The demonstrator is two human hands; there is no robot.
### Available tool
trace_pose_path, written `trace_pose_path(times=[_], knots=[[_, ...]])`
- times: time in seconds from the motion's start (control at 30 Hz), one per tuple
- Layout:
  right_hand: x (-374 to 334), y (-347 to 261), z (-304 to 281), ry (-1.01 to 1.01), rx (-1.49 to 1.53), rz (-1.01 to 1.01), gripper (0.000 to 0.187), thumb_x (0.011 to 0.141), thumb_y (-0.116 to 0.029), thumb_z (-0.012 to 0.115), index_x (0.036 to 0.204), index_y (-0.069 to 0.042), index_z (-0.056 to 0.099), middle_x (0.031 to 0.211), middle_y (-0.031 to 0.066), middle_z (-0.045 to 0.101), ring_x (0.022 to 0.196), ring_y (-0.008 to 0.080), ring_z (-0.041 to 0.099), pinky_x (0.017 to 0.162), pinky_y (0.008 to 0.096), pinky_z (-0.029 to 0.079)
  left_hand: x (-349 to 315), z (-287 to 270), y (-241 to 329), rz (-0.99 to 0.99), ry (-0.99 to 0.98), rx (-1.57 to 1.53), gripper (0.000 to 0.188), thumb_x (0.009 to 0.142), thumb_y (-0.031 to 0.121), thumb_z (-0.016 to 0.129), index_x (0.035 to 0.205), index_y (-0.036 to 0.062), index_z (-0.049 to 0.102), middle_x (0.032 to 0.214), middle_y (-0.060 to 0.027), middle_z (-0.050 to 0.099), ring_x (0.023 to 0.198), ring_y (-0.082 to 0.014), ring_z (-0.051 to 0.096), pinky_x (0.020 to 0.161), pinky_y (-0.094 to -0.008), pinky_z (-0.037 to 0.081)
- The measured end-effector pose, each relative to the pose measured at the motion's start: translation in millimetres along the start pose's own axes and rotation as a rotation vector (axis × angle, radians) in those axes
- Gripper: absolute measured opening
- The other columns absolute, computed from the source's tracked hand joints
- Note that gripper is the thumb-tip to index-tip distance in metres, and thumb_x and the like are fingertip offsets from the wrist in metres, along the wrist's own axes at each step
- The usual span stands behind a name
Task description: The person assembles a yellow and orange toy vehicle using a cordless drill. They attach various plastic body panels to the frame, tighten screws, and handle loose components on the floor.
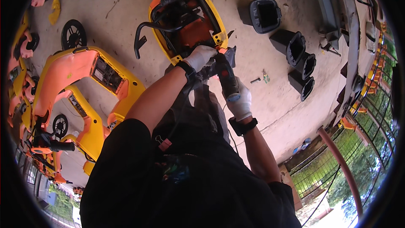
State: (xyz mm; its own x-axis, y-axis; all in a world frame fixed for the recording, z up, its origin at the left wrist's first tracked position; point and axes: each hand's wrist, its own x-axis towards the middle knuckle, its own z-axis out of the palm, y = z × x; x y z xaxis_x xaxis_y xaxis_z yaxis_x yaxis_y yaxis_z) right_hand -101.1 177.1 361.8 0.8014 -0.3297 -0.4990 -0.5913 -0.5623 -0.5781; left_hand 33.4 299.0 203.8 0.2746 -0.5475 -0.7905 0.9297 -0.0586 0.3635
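Observation:
My right hand (242,102), in a white glove, grips a dark power drill (227,77) whose front end points away from me, toward the near right corner of a yellow and orange scooter body (220,14). At that same near edge is my gloved left hand (201,58), its fingers curled in close beside the drill's tip. What those fingers hold is hidden. Dark parts show inside the open hollow of the body. A bent black tube bar (145,24) lies across its left side.
Several black plastic bins (265,15) stand on the concrete floor to the right. Green-handled pliers (266,76) and a small dark tool (255,80) lie nearer. More yellow and orange scooter frames (65,72) crowd the left, with a black wheel (74,34). A metal fence runs along the right.

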Motion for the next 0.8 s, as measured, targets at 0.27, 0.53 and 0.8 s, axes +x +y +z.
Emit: trace_pose_path(times=[0.27,0.53,0.8], knots=[[6,-7,12,0.06,0.001,0.018,0.029,0.08,-0.02,0.074,0.102,-0.008,0.06,0.081,0.0162,0.067,0.076,0.04,0.065,0.063,0.043,0.052,8,-4,21,-0.047,-0.02,0.265,0.017,0.091,0.015,0.06,0.091,0.0003,0.069,0.073,-0.0073,0.064,0.057,-0.0146,0.06,0.05,-0.0281,0.048],[11,-13,17,0.044,0.081,0.147,0.043,0.072,-0.029,0.082,0.103,-0.008,0.06,0.081,0.0149,0.069,0.077,0.0371,0.068,0.065,0.0415,0.054,17,-9,36,-0.073,-0.112,0.402,0.021,0.094,0.019,0.058,0.095,0.0011,0.069,0.071,-0.0014,0.062,0.054,-0.0066,0.051,0.05,-0.0213,0.041],[15,-10,18,0.063,0.103,0.083,0.023,0.08,-0.017,0.073,0.097,-0.004,0.064,0.079,0.0175,0.067,0.072,0.0361,0.067,0.063,0.0389,0.053,33,-18,13,0.026,0.013,0.434,0.022,0.091,0.022,0.06,0.086,0.0027,0.068,0.072,-0.0073,0.064,0.056,-0.0165,0.059,0.052,-0.0306,0.047]])
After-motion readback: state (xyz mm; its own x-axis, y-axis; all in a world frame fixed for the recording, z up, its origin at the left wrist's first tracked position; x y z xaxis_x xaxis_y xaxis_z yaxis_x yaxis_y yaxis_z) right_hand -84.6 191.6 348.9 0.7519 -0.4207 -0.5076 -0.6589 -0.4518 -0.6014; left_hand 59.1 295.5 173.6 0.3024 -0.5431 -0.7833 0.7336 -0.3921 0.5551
